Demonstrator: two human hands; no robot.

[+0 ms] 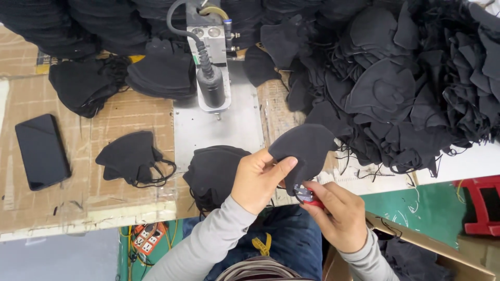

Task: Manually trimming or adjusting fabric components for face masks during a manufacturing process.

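Fingers of the left hand (259, 178) pinch the lower edge of a black face mask (304, 151), thumb on top, holding it up just off the near edge of the counter (94, 200). The right hand (338, 213) is closed round a small red-handled cutter (307, 196) whose tip meets the bottom corner of that same mask — the blades themselves are too small to read.

As for how far the work has come, my judgement is that it is early. At the far right corner of the counter lies a large heap of black masks (411, 88), tangled with loose ear loops, and it far outweighs anything else here. Toward the near edge, just beside the left hand, sits a short neat stack of masks (211, 174); a couple more (133, 156) lie farther left on the cardboard covering, and two further bundles (161, 73) (83, 86) rest along the far edge. Whether those neat stacks are finished pieces or merely sorted ones I cannot tell.

A grey metal press head (212, 78) with hoses stands on a steel plate at the middle of the far edge, nothing under it. A dark phone (41, 151) lies near the left edge, well apart from both hands — untouched.
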